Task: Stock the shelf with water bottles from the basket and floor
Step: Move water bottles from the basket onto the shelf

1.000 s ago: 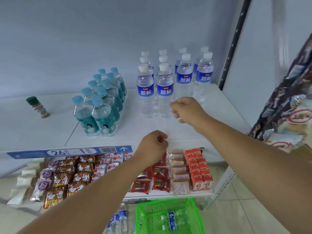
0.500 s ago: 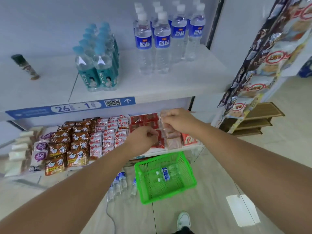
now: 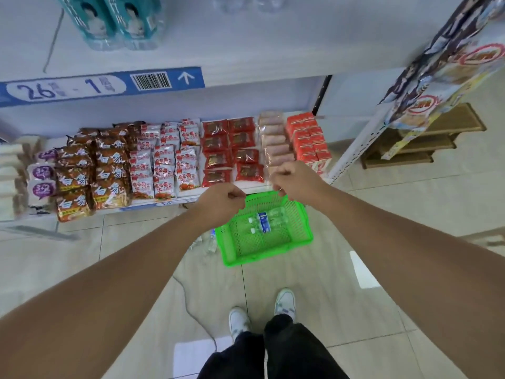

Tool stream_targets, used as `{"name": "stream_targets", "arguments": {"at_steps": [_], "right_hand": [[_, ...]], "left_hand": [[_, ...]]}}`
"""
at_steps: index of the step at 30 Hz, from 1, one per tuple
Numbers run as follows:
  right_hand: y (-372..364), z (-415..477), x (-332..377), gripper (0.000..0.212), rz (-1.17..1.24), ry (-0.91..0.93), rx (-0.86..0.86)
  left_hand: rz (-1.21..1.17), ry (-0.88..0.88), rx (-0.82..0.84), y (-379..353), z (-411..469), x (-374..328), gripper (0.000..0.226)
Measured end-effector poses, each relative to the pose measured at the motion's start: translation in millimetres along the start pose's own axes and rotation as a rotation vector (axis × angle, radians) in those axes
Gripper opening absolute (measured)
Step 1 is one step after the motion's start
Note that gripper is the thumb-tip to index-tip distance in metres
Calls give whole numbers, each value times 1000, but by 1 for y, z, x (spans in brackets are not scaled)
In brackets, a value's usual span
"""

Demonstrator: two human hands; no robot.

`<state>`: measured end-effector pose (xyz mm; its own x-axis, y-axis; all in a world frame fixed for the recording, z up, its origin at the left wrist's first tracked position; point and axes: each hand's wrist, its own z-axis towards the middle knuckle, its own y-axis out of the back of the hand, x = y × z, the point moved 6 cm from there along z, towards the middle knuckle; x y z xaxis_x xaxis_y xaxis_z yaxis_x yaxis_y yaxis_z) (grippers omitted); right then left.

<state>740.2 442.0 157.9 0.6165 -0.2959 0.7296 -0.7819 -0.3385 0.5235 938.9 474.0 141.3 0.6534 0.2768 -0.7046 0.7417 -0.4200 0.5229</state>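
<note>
A green plastic basket [image 3: 273, 257] stands on the tiled floor below the shelves, with two or three clear water bottles [image 3: 263, 222] lying in it. More small bottles [image 3: 211, 242] lie on the floor by its left side, partly hidden by my left arm. My left hand [image 3: 221, 203] hovers over the basket's left rear corner, fingers curled and holding nothing. Over the right rear rim, my right hand [image 3: 295, 181] is likewise curled and holds nothing. The white upper shelf [image 3: 246, 47] carries teal-labelled bottles [image 3: 117, 20], and clear bottle bases [image 3: 246, 1] show at the top edge.
The lower shelf holds rows of snack packets [image 3: 169, 160] and red cartons [image 3: 308, 140]. A hanging snack strip [image 3: 448, 61] and a low wooden rack [image 3: 426, 140] are at the right. My feet [image 3: 262, 313] stand behind the basket, and a thin cable [image 3: 191, 307] lies on the floor.
My view has tilted down from the upper shelf to the floor. Both hands have dropped from the upper shelf's front edge, past the lower shelf, to just above the basket.
</note>
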Motion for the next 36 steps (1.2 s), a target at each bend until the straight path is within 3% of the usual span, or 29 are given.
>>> {"name": "stream_targets", "arguments": {"at_steps": [7, 11, 19, 24, 29, 36], "right_hand": [[-45, 61, -139, 25, -26, -246, -46], [-104, 111, -232, 17, -17, -275, -37], [-210, 232, -388, 23, -83, -276, -63], [-253, 275, -433, 34, -207, -217, -21], [-270, 302, -448, 22, -262, -251, 114], [-282, 314, -475, 29, -335, -299, 199]], "left_hand": [[32, 71, 15, -71, 73, 71, 9], [22, 97, 45, -139, 139, 145, 9], [-4, 145, 61, -261, 268, 301, 10], [-132, 237, 67, -314, 314, 369, 10], [-194, 326, 42, -342, 339, 414, 15], [-37, 363, 138, -361, 364, 450, 19]]}}
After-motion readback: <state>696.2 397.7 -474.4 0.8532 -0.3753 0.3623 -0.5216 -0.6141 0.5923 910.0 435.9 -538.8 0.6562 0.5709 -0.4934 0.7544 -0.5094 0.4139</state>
